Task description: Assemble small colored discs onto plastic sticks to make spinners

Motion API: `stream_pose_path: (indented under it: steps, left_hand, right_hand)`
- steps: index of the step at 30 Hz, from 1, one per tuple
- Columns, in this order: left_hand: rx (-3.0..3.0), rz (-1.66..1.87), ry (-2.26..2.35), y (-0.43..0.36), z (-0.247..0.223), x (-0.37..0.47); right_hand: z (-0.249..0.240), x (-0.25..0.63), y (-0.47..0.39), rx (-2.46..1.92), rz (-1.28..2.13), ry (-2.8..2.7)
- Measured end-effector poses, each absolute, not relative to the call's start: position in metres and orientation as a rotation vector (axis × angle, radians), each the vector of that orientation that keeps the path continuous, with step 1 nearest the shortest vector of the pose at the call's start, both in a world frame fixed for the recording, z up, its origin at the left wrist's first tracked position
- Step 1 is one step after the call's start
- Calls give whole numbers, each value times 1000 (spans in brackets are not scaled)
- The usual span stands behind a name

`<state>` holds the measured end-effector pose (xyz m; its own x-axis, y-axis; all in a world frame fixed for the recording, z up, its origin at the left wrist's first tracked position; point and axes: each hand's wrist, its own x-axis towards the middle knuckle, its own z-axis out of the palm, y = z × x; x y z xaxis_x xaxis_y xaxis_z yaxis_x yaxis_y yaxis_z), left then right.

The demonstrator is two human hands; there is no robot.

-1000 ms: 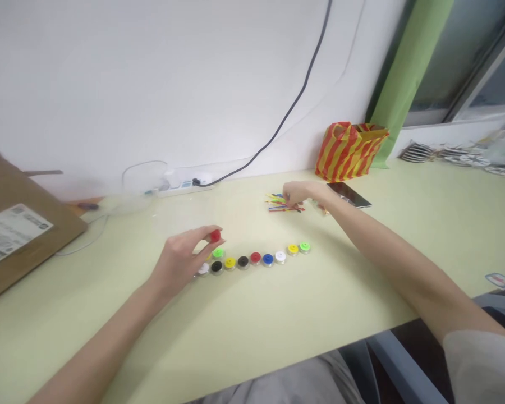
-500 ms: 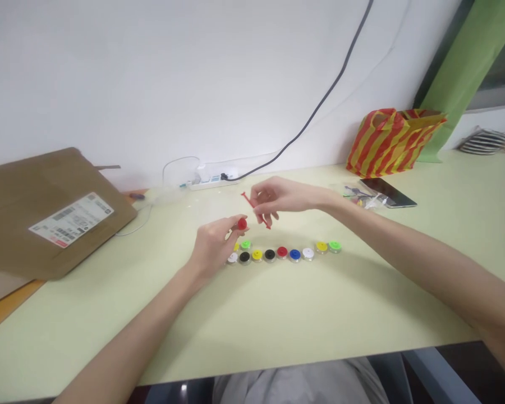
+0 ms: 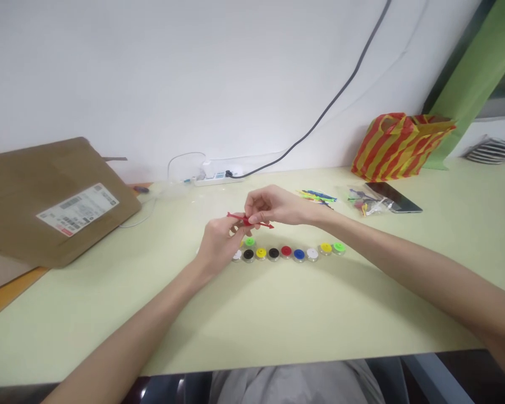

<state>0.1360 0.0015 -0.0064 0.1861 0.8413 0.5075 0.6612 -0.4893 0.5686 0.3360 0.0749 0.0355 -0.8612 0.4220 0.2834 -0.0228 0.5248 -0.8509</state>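
Observation:
My left hand (image 3: 219, 240) is raised above the table, fingers closed on a small red round disc (image 3: 247, 222), partly covered by fingertips. Over it, my right hand (image 3: 274, 205) pinches a thin red plastic arrow (image 3: 267, 225), which lies across the top of the disc. Whether the two are joined, I cannot tell. Just below my hands runs a row of small round discs with clear bases, among them a black disc (image 3: 274, 254), a red disc (image 3: 286, 251), a blue disc (image 3: 299, 255) and a yellow disc (image 3: 326, 248). My left hand hides some at the row's left end.
Behind my right wrist lies a pile of coloured plastic arrows (image 3: 317, 196). To its right are a clear bag of small parts (image 3: 372, 203), a dark tablet (image 3: 398, 199) and a striped bag (image 3: 399, 146). A cardboard mailer (image 3: 33, 196) leans at left; a power strip (image 3: 219, 178) sits by the wall.
My right hand has moved down and left, bringing the red arrow onto the red disc in my left hand. The pile of coloured arrows behind my wrist has come into view.

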Motion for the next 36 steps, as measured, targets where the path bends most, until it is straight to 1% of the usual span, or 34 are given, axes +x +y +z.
stream_pose_path:
  steps: [4,10,14,17,23,28,30,32,36]
  left_hand:
    - [2326,1183,1469,5,-9,131]
    - [2225,1291,1387,1,-1,137]
    - [2161,1290,1352,-4,0,142]
    - [2118,1266,1332,-6,-2,143]
    - [2121,1305,1328,-6,-3,142]
    - [2295,1337,1300,-5,-8,139]
    - [2312,1345,1305,-5,-9,139]
    - [2284,1338,1343,-3,-9,138]
    - [2243,1337,1456,3,-8,134]
  right_hand:
    - [26,330,73,-349,1324,-2169]
    - [32,330,74,-348,1334,-2084]
    - [31,331,76,-377,1376,-2104]
    - [29,331,74,-378,1348,-2144]
    - [33,333,69,-513,1068,-2278]
    - [38,333,61,-587,967,-2424]
    - [41,331,54,-649,875,-2431]
    - [44,328,46,-746,710,-2433]
    - [45,320,33,-872,232,-2543]
